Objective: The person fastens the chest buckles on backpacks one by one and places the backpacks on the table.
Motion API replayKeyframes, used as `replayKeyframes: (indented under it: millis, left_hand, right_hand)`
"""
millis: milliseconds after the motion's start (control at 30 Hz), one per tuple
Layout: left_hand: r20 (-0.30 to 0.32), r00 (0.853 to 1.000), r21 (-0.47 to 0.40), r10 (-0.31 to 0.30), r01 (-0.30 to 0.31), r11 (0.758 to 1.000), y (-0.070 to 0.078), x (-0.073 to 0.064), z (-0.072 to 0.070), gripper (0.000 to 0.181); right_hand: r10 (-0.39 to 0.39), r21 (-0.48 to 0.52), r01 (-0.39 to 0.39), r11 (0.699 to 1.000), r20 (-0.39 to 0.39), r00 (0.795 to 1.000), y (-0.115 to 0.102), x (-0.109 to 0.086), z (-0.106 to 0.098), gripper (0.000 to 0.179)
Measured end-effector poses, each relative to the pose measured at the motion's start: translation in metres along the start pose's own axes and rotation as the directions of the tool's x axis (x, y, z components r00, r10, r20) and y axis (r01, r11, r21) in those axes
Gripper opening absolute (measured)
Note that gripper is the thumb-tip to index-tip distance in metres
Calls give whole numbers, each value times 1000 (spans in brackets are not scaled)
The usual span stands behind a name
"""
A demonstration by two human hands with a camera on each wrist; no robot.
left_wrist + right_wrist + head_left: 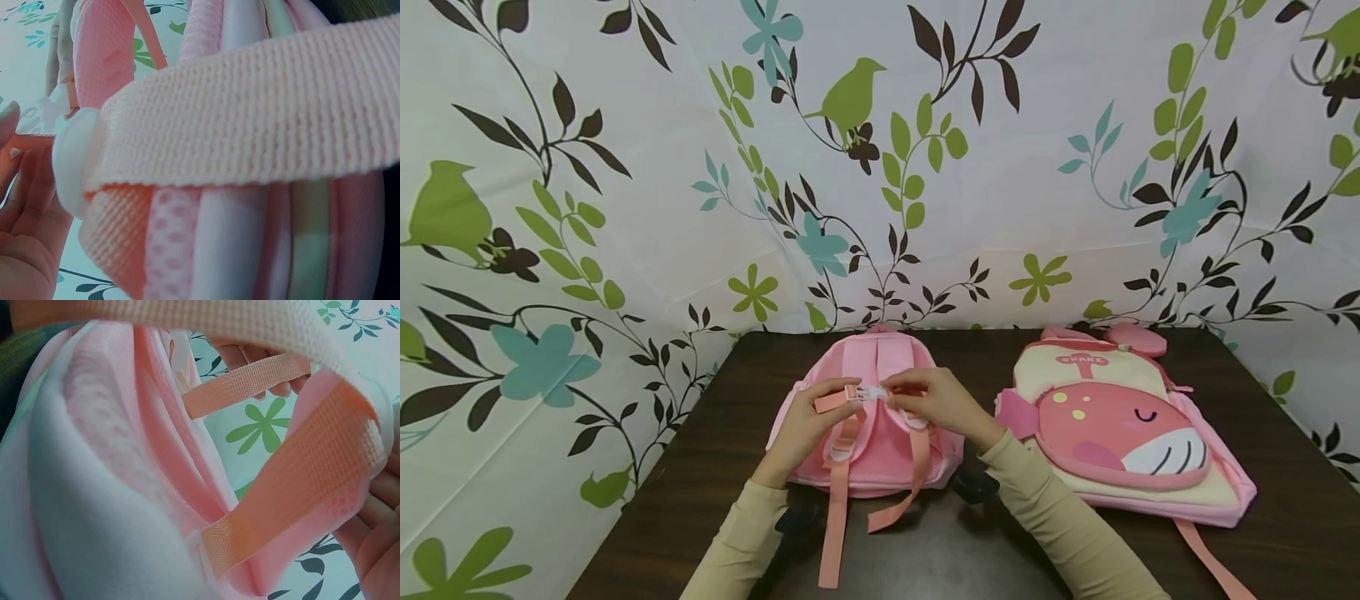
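A pink backpack (880, 462) stands with its shoulder straps towards me. In front of it, a white plastic side-release buckle (871, 393) spans the gap between my two hands, joining onto orange webbing. My left hand (808, 421) pinches the left end of the buckle and its webbing between thumb and fingers. At the other end, my right hand (946, 402) pinches the white buckle with thumb and fingertips. In the left wrist view the buckle (47, 115) shows beside the fingers. Orange webbing (250, 384) runs to the left hand in the right wrist view.
A second backpack (1127, 433), cream and pink with a whale-shaped front pocket, lies to the right on the dark table (662, 517). One orange strap (1210, 558) trails from it. Loose strap tails (835, 533) hang from the nearer backpack. Patterned cloth (925, 208) stands behind.
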State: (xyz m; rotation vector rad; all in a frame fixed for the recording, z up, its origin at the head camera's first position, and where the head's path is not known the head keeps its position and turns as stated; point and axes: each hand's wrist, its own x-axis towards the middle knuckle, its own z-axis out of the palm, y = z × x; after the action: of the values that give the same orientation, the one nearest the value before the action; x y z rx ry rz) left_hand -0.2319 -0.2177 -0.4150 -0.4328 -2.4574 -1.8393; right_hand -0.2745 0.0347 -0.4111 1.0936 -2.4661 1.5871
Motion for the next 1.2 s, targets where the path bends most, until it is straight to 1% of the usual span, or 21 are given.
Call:
replayKeyframes:
  millis: [133, 300, 367, 500, 600, 767, 967, 1100, 1200]
  left_hand:
    - [-3, 1000, -11, -9, 9, 1000, -2, 1, 1, 37]
    - [-8, 999, -25, -34, 34, 999, -5, -2, 3, 35]
    - [-12, 999, -23, -35, 34, 999, -6, -2, 3, 36]
    - [-20, 999, -11, -32, 32, 999, -7, -2, 5, 37]
    - [-16, 999, 3, -43, 43, 999, -8, -1, 6, 37]
    - [-1, 999, 35, -46, 46, 998, -8, 0, 7, 39]
    - [47, 999, 139, -13, 6, 990, -5, 0, 2, 39]
    - [73, 997, 160, 15, -27, 987, -6, 1, 1, 36]
    - [92, 995, 145, 25, -38, 989, -6, 0, 2, 34]
  right_hand:
    - [12, 9, -12, 1000, -7, 1000, 2, 1, 1, 28]
    - [5, 33, -4, 999, -7, 1000, 3, 0, 4, 28]
    - [4, 36, -3, 999, -11, 1000, 2, 0, 4, 27]
    - [3, 46, -2, 999, -18, 1000, 0, -1, 4, 27]
    - [-1, 52, 1, 999, -13, 1000, -1, -1, 4, 26]
    - [8, 25, -8, 1000, -13, 1000, -1, -2, 4, 26]
    - [12, -10, -12, 1000, -21, 1000, -3, -1, 5, 24]
    - [4, -13, -5, 1000, -24, 1000, -4, -1, 5, 22]
    - [4, -26, -5, 1000, -29, 1000, -3, -1, 5, 21]
